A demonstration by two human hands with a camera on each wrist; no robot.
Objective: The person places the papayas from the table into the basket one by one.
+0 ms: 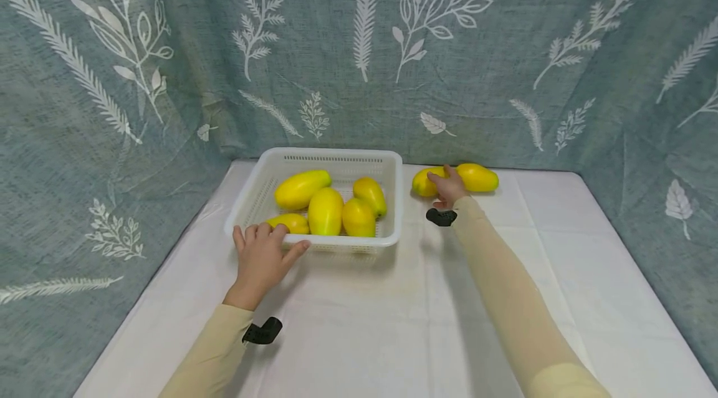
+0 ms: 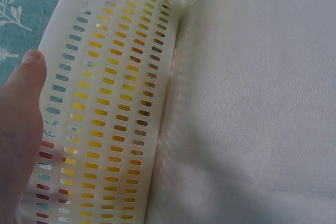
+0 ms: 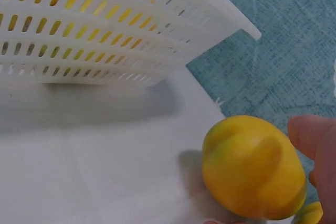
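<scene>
A white perforated plastic basket (image 1: 314,240) stands on the table with several yellow mangoes (image 1: 326,211) inside. My left hand (image 1: 262,261) holds its near left rim, fingers over the edge and thumb along the outer wall, also seen beside the slotted side (image 2: 113,103) in the left wrist view. To the right of the basket, two more mangoes lie end to end by the curtain. My right hand (image 1: 450,189) reaches over the left mango (image 3: 252,166), its fingers spread around it; one fingertip casts a shadow on the skin. The right mango (image 1: 478,178) lies just beyond that hand.
A white cloth (image 1: 359,317) covers the table. Blue-grey curtains (image 1: 314,74) with white leaf prints hang close behind the basket and on both sides. Each wrist carries a small black camera (image 1: 262,331).
</scene>
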